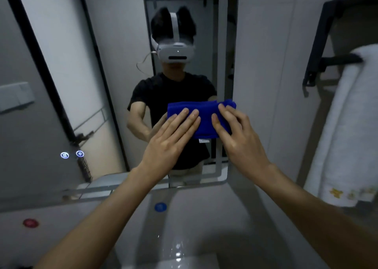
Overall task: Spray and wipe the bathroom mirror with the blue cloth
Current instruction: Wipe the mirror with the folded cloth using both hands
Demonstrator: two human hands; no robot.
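Observation:
A folded blue cloth lies flat against the bathroom mirror, near the glass's lower right corner. My left hand presses on the cloth's left part with its fingers spread and flat. My right hand presses on the cloth's right part, fingers extended over it. A small white label hangs from the cloth's bottom edge. No spray bottle is in view. The mirror reflects a person in a black shirt wearing a white headset.
Two lit touch icons glow on the mirror's lower left. A white towel hangs on a black rack at the right. Below are a faucet, with a blue dot, and a red dot at the left.

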